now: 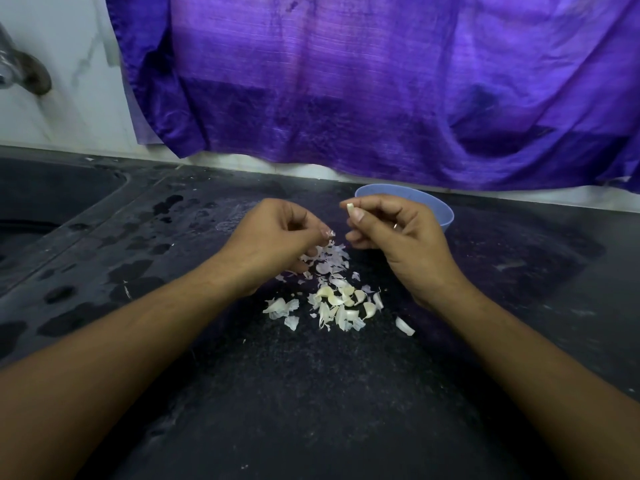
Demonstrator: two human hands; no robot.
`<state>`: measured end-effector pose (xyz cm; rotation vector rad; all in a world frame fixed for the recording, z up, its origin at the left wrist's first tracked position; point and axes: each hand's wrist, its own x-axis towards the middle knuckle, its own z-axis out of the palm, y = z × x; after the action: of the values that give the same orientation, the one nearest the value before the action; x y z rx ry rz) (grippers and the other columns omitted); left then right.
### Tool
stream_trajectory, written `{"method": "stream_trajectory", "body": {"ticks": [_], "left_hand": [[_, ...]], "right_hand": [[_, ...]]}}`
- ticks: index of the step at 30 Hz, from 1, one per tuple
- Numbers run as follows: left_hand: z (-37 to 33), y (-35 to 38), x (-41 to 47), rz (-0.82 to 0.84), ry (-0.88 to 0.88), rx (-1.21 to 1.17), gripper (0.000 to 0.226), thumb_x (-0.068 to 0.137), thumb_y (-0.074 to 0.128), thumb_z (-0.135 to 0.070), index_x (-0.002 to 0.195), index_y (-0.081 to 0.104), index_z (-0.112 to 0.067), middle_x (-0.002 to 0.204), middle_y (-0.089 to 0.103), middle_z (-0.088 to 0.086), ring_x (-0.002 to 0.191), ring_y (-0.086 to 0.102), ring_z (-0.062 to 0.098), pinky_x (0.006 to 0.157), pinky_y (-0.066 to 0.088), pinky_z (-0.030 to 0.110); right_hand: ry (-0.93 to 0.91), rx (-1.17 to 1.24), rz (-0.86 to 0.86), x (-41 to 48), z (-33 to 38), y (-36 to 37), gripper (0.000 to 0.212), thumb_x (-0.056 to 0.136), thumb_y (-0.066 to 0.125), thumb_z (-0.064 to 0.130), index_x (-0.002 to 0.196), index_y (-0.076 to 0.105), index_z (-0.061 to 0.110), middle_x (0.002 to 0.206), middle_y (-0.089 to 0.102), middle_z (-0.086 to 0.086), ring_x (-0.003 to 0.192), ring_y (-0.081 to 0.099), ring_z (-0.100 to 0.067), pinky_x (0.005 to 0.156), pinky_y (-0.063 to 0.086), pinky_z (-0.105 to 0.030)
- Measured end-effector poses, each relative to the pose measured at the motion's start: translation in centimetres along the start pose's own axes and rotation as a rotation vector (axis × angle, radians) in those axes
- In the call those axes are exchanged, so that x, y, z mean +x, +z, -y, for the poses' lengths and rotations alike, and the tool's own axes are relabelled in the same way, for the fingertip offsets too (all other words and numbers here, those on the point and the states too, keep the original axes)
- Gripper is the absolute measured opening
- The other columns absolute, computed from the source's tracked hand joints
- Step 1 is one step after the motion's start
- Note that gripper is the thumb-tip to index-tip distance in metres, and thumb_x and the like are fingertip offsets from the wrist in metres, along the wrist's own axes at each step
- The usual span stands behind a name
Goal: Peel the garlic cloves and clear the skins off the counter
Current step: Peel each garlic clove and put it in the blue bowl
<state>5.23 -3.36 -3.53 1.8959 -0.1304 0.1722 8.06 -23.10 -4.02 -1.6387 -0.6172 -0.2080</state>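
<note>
Garlic clove (350,208), small and pale, sits pinched between thumb and forefinger of the right grip (398,233), just above the centre of the frame; the other fingers of that hand are curled under, and one wears a ring (394,226). Just to its left, apart from it, the left grip (277,237) is curled too, with a skin flake (329,233) pinched at its fingertips. Directly below both hands a scatter of loose skins (329,259) lies on the dark speckled tabletop (311,393). Lower still, near the middle of the frame, is a heap of garlic pieces (341,303), pale cloves mixed with papery scraps. One stray clove (404,326) lies to the right of the heap, and a few more pieces (280,308) lie to its left. Behind the right hand, partly hidden by it, stands a blue bowl (446,211); what it holds cannot be seen. Both bare forearms reach in from the lower corners. At the left edge a dark sink (52,195) is sunk into the tabletop, with a metal tap (24,67) in the upper left. A purple cloth (381,81) hangs across the top of the frame.
</note>
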Motion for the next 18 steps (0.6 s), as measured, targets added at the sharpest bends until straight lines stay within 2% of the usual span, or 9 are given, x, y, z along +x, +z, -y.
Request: {"method": "stream_trajectory", "body": {"ticks": [3, 5, 9, 12, 18], "left_hand": [[-0.02, 0.01, -0.12, -0.033, 0.029, 0.032, 0.008, 0.09, 0.078, -0.018, 0.085, 0.079, -0.012, 0.074, 0.076, 0.0, 0.074, 0.071, 0.012, 0.069, 0.064, 0.036], [-0.08, -0.17, -0.16, -0.058, 0.052, 0.071, 0.007, 0.087, 0.08, -0.018, 0.083, 0.078, -0.014, 0.075, 0.076, 0.004, 0.069, 0.07, 0.012, 0.066, 0.063, 0.033], [-0.12, -0.16, -0.2, -0.069, 0.08, 0.101, 0.019, 0.084, 0.083, -0.025, 0.08, 0.071, -0.011, 0.076, 0.075, 0.012, 0.067, 0.069, 0.018, 0.067, 0.064, 0.04], [-0.13, -0.07, -0.23, -0.051, 0.077, 0.073, 0.026, 0.087, 0.081, -0.033, 0.08, 0.072, -0.01, 0.075, 0.074, 0.011, 0.072, 0.072, 0.017, 0.069, 0.064, 0.039], [-0.37, 0.28, -0.33, 0.039, 0.026, -0.086, 0.014, 0.094, 0.073, -0.019, 0.094, 0.077, -0.006, 0.086, 0.077, 0.003, 0.076, 0.07, 0.009, 0.07, 0.063, 0.037]], "right_hand": [[-0.027, -0.056, -0.013, 0.0, 0.1, -0.25, 0.015, 0.098, 0.068, 0.012, 0.11, 0.077, 0.014, 0.083, 0.074, -0.005, 0.068, 0.066, -0.016, 0.072, 0.058, -0.035], [-0.007, -0.042, -0.003, -0.03, 0.1, -0.23, 0.014, 0.098, 0.067, 0.01, 0.109, 0.076, 0.011, 0.075, 0.07, -0.004, 0.064, 0.067, -0.017, 0.067, 0.058, -0.03], [0.039, -0.027, 0.065, -0.08, -0.09, 0.07, 0.013, 0.095, 0.069, 0.004, 0.106, 0.074, 0.009, 0.084, 0.077, -0.012, 0.075, 0.075, -0.021, 0.072, 0.062, -0.032], [0.042, -0.021, 0.093, -0.08, -0.22, -0.01, 0.015, 0.091, 0.074, 0.002, 0.106, 0.074, 0.005, 0.089, 0.076, -0.019, 0.079, 0.075, -0.025, 0.074, 0.062, -0.034], [-0.063, -0.156, 0.081, 0.07, -0.4, -0.12, 0.013, 0.092, 0.075, 0.008, 0.104, 0.079, 0.009, 0.101, 0.073, -0.014, 0.084, 0.072, -0.04, 0.076, 0.064, -0.041]]}}
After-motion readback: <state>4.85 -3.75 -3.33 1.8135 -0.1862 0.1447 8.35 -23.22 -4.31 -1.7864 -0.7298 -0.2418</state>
